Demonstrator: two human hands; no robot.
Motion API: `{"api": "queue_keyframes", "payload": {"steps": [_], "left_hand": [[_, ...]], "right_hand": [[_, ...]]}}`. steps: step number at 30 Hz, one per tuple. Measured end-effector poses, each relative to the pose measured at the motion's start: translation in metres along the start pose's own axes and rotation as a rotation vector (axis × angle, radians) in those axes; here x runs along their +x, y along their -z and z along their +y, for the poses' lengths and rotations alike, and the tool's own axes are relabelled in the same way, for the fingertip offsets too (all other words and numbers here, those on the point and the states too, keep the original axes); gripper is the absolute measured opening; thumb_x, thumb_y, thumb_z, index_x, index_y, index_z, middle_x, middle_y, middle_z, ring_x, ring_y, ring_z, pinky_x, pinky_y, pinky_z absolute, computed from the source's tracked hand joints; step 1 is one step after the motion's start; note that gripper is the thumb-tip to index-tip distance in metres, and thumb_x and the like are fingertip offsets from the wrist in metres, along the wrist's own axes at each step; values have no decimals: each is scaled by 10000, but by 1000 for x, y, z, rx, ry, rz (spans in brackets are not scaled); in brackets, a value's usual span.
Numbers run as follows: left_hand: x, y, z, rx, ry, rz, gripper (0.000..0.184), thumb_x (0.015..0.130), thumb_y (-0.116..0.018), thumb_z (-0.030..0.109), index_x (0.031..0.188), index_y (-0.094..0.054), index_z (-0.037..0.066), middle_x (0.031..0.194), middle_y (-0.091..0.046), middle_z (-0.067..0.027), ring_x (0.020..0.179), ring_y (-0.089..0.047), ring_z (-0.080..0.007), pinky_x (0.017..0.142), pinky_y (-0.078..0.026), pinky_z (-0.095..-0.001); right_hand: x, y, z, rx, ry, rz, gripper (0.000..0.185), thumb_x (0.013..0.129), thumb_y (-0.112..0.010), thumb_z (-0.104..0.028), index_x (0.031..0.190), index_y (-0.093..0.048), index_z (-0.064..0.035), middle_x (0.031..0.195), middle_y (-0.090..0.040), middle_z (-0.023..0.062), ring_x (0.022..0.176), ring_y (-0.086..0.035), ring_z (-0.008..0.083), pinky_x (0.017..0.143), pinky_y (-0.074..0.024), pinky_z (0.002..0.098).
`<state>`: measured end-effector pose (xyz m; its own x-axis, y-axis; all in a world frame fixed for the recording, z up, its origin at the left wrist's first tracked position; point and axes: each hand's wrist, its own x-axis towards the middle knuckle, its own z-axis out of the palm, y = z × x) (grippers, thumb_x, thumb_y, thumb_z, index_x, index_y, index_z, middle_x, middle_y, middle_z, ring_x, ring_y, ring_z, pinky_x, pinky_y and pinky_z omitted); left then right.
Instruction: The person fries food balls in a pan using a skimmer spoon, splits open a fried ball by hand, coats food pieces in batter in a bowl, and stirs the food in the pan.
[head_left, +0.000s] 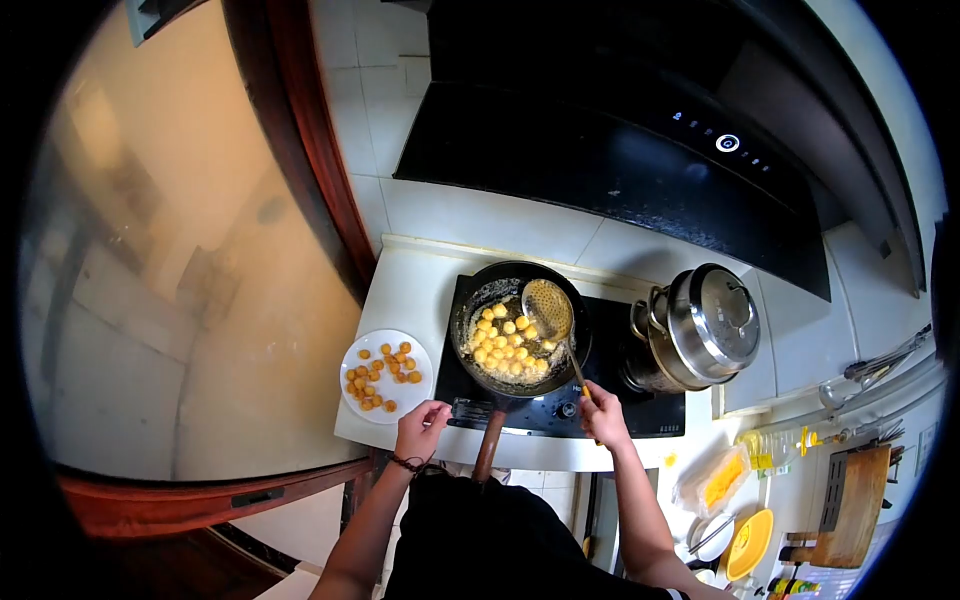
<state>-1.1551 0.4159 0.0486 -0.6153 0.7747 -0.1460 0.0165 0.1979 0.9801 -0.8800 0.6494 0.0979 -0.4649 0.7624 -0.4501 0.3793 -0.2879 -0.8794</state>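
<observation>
My right hand [604,416] is closed round the handle of a skimmer [547,309]. The skimmer's perforated round head rests at the right inner side of a black frying pan [577,300]. Pale yellow balls [505,345] fry there in foaming oil, left of and below the skimmer head. My left hand [423,426] hovers by the counter's front edge, left of the pan's brown handle [489,446]. Its fingers are curled together, with nothing visible in them. Close to it, a white plate [425,365] holds several browned balls [384,376].
The pan sits on a black cooktop [629,350]. A lidded steel pot [700,330] stands on its right side. Further right are a plastic container of yellow food [715,480], a yellow basin [751,545], an oil bottle [770,448] and a knife block [835,490]. A range hood [600,190] hangs above.
</observation>
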Motion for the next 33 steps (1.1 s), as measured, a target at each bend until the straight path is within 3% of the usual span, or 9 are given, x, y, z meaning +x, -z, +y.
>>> {"api": "queue_keyframes", "payload": {"steps": [5,9,12,16,18,23,26,27,33], "left_hand": [[-2,-5,-1,23,-6,4,199,981,-655,176,1038,-688,-12,859,-742,-68,793,-705,-110,716,-558,-248],[-4,-4,0,29,18,13,193,984,-651,179,1031,-691,-4,859,-744,-64,796,-707,-108,710,-554,-245],[-5,-3,-1,3,43,23,194,986,-650,184,1032,-691,0,859,-744,-60,795,-705,-103,705,-550,-243],[-7,-1,-3,22,50,34,200,988,-647,186,1042,-688,-2,860,-740,-61,761,-686,-95,697,-546,-242],[-7,1,-7,27,43,34,200,987,-648,185,1045,-688,-3,860,-738,-61,747,-678,-92,693,-545,-241],[-9,5,-13,13,47,29,215,1004,-628,224,1090,-687,36,910,-734,-38,755,-659,-76,641,-517,-225],[-10,8,-14,11,31,29,214,1004,-628,222,1084,-686,32,905,-733,-36,750,-658,-76,641,-517,-225],[-11,9,-14,11,32,33,214,1004,-628,222,1084,-686,32,905,-733,-36,750,-658,-76,641,-517,-225],[-15,16,-19,6,30,61,205,1004,-625,211,1076,-686,29,902,-731,-35,740,-658,-78,635,-519,-227]], "right_hand": [[20,8,15,-301,193,193,363,960,-591,-80,1310,-591,16,757,-662,105,539,-584,136,523,-483,313],[44,13,52,-444,319,210,390,994,-531,-61,1382,-546,-25,694,-563,20,478,-488,93,421,-393,276],[17,-4,17,64,-2,61,369,994,-524,-61,1357,-558,-2,729,-602,41,493,-510,97,428,-415,291],[25,-8,20,-35,14,80,363,987,-543,-61,1341,-565,15,765,-634,56,526,-547,108,459,-445,294],[39,-8,30,-369,378,250,374,982,-563,-63,1345,-561,27,777,-639,59,566,-575,119,503,-470,287],[46,-2,27,-625,484,331,375,957,-578,-58,1313,-571,58,1024,-714,265,847,-711,223,796,-546,352],[57,-13,38,-516,413,264,371,970,-577,-73,1323,-577,38,905,-724,195,740,-687,195,672,-551,340],[51,-20,24,-352,196,150,391,998,-548,-89,1379,-545,-2,792,-649,93,579,-582,143,491,-471,298],[50,-33,14,352,-106,-104,337,1031,-492,-102,1368,-494,-81,785,-529,37,487,-381,73,404,-305,220]]}}
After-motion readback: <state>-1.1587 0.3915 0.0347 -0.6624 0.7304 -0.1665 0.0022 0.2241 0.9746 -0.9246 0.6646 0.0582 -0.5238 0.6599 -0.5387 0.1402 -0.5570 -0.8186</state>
